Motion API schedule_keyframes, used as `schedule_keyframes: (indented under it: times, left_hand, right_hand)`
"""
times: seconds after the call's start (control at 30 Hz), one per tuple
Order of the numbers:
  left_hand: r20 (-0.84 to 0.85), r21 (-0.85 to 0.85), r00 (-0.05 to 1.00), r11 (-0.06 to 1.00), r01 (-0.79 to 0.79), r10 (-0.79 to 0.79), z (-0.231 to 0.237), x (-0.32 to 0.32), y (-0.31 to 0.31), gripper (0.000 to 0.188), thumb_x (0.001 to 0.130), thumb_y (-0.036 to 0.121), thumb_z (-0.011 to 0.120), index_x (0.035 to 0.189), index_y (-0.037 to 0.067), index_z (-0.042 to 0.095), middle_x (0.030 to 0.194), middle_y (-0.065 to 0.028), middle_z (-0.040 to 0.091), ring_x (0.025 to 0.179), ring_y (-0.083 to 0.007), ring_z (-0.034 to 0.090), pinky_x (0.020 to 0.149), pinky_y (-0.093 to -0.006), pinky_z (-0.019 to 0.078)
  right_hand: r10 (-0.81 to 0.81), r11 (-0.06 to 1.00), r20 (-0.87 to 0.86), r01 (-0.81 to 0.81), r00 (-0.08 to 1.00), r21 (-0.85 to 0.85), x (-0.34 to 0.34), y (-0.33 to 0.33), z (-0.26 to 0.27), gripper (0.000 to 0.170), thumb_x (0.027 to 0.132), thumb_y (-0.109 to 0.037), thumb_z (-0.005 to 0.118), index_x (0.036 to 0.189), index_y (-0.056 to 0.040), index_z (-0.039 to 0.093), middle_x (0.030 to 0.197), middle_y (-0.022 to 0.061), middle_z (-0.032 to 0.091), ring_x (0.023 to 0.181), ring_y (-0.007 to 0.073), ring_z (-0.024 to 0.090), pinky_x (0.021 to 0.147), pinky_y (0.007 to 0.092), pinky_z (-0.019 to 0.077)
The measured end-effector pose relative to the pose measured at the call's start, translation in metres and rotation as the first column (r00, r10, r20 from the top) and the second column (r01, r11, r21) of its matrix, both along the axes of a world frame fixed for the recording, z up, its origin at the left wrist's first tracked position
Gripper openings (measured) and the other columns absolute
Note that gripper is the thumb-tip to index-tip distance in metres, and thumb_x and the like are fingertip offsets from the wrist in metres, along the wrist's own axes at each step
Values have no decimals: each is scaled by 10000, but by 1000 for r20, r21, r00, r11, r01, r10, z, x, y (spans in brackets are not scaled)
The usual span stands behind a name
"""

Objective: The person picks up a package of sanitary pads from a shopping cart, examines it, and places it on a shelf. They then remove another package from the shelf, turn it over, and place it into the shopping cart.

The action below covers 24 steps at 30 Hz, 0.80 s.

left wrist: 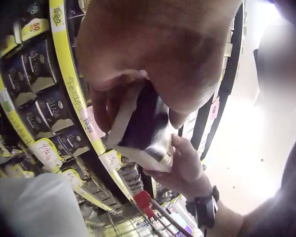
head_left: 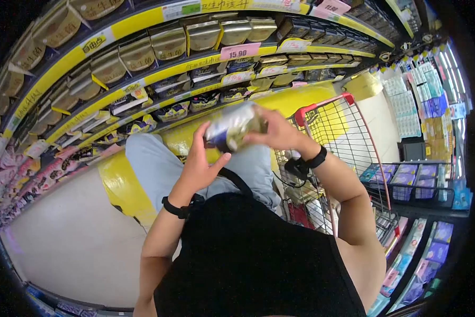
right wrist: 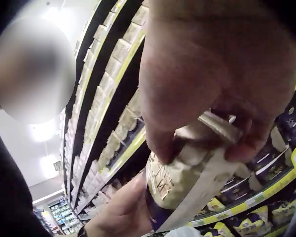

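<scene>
Both hands hold a gold, white and dark-blue pack of sanitary pads (head_left: 229, 129), slightly blurred in the head view, above the person's lap. My left hand (head_left: 198, 166) grips its left side, thumb along the lower edge. At the other end, the fingers and thumb of my right hand (head_left: 280, 132) pinch it. The right wrist view shows the pack's gold face (right wrist: 170, 185) tilted, with its top end between the right fingers and the left hand (right wrist: 126, 210) below. In the left wrist view its dark side (left wrist: 145, 121) shows under the left hand (left wrist: 153, 54).
Curved shelves of similar gold and dark packs (head_left: 169, 45) rise in front, with yellow edge strips and pink price tags (head_left: 240, 51). Close on the right stands a red-handled wire shopping cart (head_left: 348, 137) with goods inside. Further right is a rack of purple packs (head_left: 406, 177).
</scene>
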State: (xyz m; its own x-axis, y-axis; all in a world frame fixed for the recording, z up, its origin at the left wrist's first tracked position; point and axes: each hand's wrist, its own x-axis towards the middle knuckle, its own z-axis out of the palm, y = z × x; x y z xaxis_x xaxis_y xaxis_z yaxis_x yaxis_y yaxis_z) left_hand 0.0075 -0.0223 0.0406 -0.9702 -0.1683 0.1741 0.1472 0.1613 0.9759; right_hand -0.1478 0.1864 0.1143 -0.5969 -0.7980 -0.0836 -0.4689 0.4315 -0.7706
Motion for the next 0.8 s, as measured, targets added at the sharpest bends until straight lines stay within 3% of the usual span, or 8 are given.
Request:
schedule_keyframes:
  times: [0.03, 0.07, 0.13, 0.2, 0.3, 0.47, 0.7, 0.8]
  left_hand:
    - [-47, -62, 999, 998, 1, -4, -4, 2, 1, 808, 870, 222, 762, 1452, -17, 255, 1462, -224, 351, 1188, -311, 558, 963, -414, 467]
    - [-44, -21, 998, 999, -46, 45, -8, 4, 2, 804, 873, 208, 753, 1454, -12, 244, 1446, -215, 358, 1165, -303, 564, 942, -413, 472]
    - [-35, 52, 990, 989, -137, 139, -19, 7, 0, 796, 879, 180, 737, 1457, -3, 221, 1414, -195, 371, 1121, -287, 577, 899, -412, 481]
    - [60, 163, 986, 973, -160, 153, -39, 11, -6, 719, 881, 140, 719, 1415, 24, 251, 1359, -171, 390, 1027, -249, 597, 842, -375, 485]
    - [175, 146, 982, 985, -93, 67, -56, 15, -11, 626, 886, 128, 714, 1359, 39, 315, 1269, -154, 470, 940, -218, 619, 810, -346, 492]
    - [275, 124, 929, 967, 221, -248, -56, 15, -12, 451, 900, 156, 718, 1248, 38, 457, 1072, -111, 594, 855, -188, 633, 734, -333, 511]
    - [347, 58, 912, 976, 212, -219, -78, 34, -12, 290, 903, 177, 729, 1105, 41, 572, 943, -50, 648, 810, -126, 617, 711, -288, 504]
    - [273, 114, 946, 982, 149, -175, -67, 39, -19, 273, 903, 162, 727, 1094, 29, 583, 957, -53, 652, 831, -129, 609, 747, -283, 503]
  right_hand:
    - [-61, 998, -167, 60, 984, -9, -20, 11, -12, 583, 811, -203, 792, 1302, -26, 531, 1057, 145, 682, 952, 297, 665, 820, 386, 523]
    - [-122, 993, -329, 118, 936, -31, -39, 20, -17, 564, 809, -207, 785, 1283, -22, 542, 1044, 148, 676, 930, 319, 657, 792, 392, 527]
    - [-394, 916, -573, 254, 719, -310, -69, 24, 0, 546, 766, -103, 785, 1256, -43, 553, 1105, 155, 633, 985, 334, 614, 814, 395, 503]
    - [-502, 861, -704, 215, 502, -461, -122, 41, 2, 593, 690, -17, 786, 1233, -60, 554, 1209, 162, 593, 1093, 352, 563, 908, 413, 463]
    - [-477, 870, -835, 277, 274, -407, -160, 41, 16, 634, 634, 14, 797, 1207, -83, 544, 1216, 137, 588, 1127, 373, 517, 977, 457, 412]
    - [-496, 847, -840, 337, 222, -411, -205, 8, 1, 589, 645, -16, 800, 1171, -86, 543, 1241, 120, 579, 1157, 363, 492, 989, 455, 397]
    - [-511, 843, -844, 283, 161, -457, -228, -43, -13, 526, 722, -79, 743, 1214, -70, 558, 1283, 160, 530, 1206, 388, 441, 1038, 497, 348]
    - [-519, 804, -850, 391, 93, -448, -235, -52, -28, 585, 749, -111, 728, 1303, -103, 541, 1347, 147, 483, 1263, 379, 390, 1036, 529, 307]
